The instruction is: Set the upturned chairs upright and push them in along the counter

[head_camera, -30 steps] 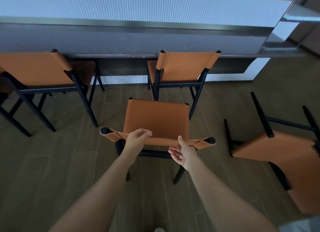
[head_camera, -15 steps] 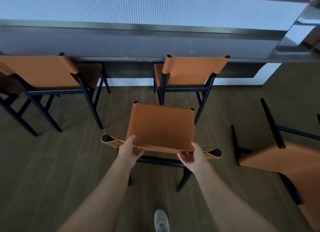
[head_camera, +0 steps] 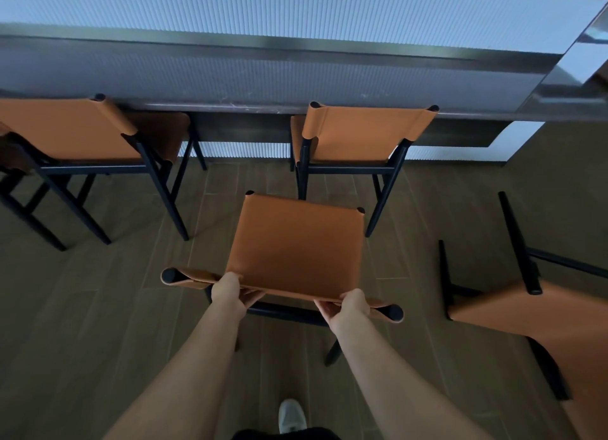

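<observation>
Left hand (head_camera: 230, 291) and right hand (head_camera: 350, 306) gripping backrest of upright tan-leather black-framed chair (head_camera: 296, 249); upturned tan chair (head_camera: 543, 311) lying right.

Brown wood-plank floor (head_camera: 98, 308), white shoe (head_camera: 291, 415) at bottom edge, pale ribbed wall panel (head_camera: 296, 8) above.

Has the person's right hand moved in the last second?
Yes. The right hand has shifted rightwards along the middle chair's backrest, nearer its right end, and now grips the top edge; before, it was open beside it.
</observation>
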`<state>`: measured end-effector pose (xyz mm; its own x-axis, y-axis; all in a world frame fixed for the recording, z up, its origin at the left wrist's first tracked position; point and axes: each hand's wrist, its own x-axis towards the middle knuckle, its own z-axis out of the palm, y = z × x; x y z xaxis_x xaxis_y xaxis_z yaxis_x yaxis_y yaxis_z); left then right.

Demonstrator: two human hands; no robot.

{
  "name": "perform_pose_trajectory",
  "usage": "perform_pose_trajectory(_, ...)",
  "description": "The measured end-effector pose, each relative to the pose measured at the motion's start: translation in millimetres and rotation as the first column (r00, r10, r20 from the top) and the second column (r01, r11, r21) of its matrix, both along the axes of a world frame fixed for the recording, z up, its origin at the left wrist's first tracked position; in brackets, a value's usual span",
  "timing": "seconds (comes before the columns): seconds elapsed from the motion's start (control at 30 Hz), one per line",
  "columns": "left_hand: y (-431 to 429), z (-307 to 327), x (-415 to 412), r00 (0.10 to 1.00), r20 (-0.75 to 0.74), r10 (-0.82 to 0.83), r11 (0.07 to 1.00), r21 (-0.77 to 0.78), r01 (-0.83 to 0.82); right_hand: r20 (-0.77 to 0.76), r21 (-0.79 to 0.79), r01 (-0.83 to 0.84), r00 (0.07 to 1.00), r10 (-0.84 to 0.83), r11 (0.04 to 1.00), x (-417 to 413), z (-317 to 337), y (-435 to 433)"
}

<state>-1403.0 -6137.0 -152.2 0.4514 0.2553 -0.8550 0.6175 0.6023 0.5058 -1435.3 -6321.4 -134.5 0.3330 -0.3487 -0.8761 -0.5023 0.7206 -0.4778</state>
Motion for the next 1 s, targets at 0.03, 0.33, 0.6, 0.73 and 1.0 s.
perform_pose_trajectory(0.03,0,1,0,1.0,-0.004,0.007,1.0,-0.001,-0.007,0.001,0.005,0.014,1.0,-0.014,1.0,0,0,0)
perform_pose_trajectory(0.33,1,9,-1,1.0,-0.007,-0.015,1.0,0.011,0.015,0.027,-0.015,0.051,0.998,-0.051,0.999,-3,8,4)
perform_pose_trajectory(0.6,0,16,-4,1.0,-0.002,-0.032,0.999,0.02,0.032,-0.016,-0.073,0.026,1.0,-0.027,0.997,-3,12,5)
perform_pose_trajectory(0.73,1,17,-5,0.999,-0.004,-0.033,0.999,0.01,0.033,-0.002,-0.067,0.034,0.999,-0.034,0.997,-5,11,7)
perform_pose_trajectory(1.0,3,17,-5,0.999,0.004,-0.052,0.998,0.027,0.052,0.005,0.005,0.014,1.0,-0.014,1.0,-2,13,0)
